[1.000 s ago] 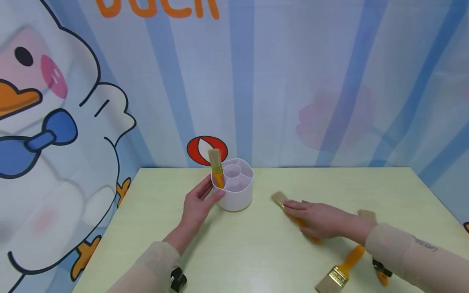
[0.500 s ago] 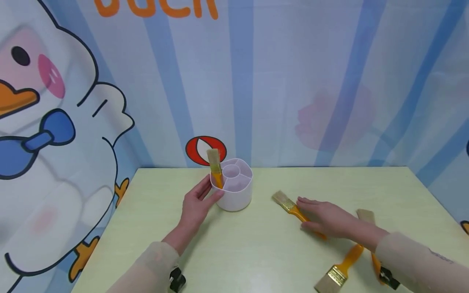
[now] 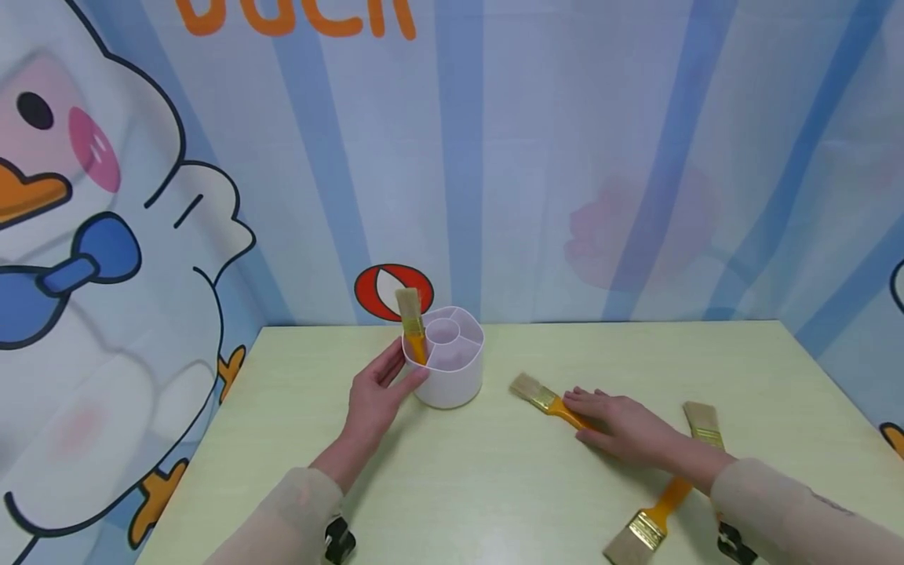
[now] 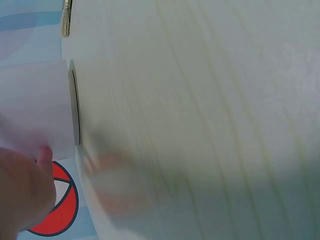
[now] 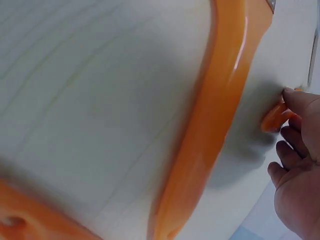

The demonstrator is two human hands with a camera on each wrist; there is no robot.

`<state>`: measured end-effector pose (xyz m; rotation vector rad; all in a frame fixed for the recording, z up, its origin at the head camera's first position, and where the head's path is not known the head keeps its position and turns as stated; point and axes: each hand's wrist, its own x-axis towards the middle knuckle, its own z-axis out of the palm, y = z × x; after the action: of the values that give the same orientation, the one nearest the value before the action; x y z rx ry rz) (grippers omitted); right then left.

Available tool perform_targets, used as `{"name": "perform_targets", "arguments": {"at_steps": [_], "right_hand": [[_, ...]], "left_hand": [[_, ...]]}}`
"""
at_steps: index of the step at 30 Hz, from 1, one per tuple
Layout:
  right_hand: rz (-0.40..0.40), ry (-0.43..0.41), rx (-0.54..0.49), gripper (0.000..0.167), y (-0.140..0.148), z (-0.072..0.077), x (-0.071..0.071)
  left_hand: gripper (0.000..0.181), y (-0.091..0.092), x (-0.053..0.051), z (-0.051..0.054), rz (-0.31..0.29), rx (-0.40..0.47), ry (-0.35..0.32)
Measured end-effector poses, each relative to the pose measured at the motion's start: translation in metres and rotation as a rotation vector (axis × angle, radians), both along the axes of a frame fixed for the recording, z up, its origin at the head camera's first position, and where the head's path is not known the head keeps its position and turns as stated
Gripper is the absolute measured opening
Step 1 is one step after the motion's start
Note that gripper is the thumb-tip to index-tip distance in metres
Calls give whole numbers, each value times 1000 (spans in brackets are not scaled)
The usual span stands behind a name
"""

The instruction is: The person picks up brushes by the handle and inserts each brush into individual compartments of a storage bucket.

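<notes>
In the head view, the left hand (image 3: 376,398) grips the pale holder (image 3: 452,386) from its left side, thumb at the front of the rim and fingers curled round the outer wall. The holder sits left of centre on the light table (image 3: 466,486), divided into compartments round a central ring. A standing brush (image 3: 415,328) leans bristles up in the leftmost compartment. Right of centre, the right hand (image 3: 625,428) holds the lying brush (image 3: 558,408) by its orange handle, bristles pointing to the upper left. Toward the lower right are a wide brush (image 3: 648,527), bristles toward the bottom edge, and a far brush (image 3: 704,428), partly hidden by the right forearm. A backdrop (image 3: 530,157) fills the upper frame, with a cartoon duck (image 3: 158,322) at left.

In the left wrist view, the holder's wall takes the left edge, with the left hand just below it, thumb tip against the wall (most of the grip is out of frame). Bristles (image 4: 66,21) show at upper left.

In the right wrist view, the right hand is at the right edge, thumb and fingers clamped together about an orange handle end. A large orange handle (image 5: 205,135) crosses the middle; another with a hole (image 5: 40,217) lies lower left.
</notes>
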<state>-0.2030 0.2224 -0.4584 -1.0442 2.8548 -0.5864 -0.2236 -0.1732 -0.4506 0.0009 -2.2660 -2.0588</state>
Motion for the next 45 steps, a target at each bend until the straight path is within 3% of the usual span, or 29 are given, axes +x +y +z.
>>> {"name": "perform_targets", "arguments": {"at_steps": [6,11,20,30,38,41,45], "right_hand": [[46,-7,-64,51,-5,-4,-3],[87,55,-137,50,-7,-14,-8],[9,6,-102,45,-17,-9,-5],[10,154,-82,34,-24,-12,-10],[61,263,-56,30,-27,-10,-19],[58,251,-44,29,-29,-6,-22],[4,175,-44,28,-30,-1,-25]], "left_hand": [[74,-1,1,0,0,-1,-7],[74,-1,1,-1,5,-7,-11],[74,0,2,1,1,-17,-14],[75,-1,3,3,-9,-10,-4],[74,0,3,3,6,-9,-17],[74,0,3,3,6,-7,-18],[74,-1,2,1,4,-7,-21]]}}
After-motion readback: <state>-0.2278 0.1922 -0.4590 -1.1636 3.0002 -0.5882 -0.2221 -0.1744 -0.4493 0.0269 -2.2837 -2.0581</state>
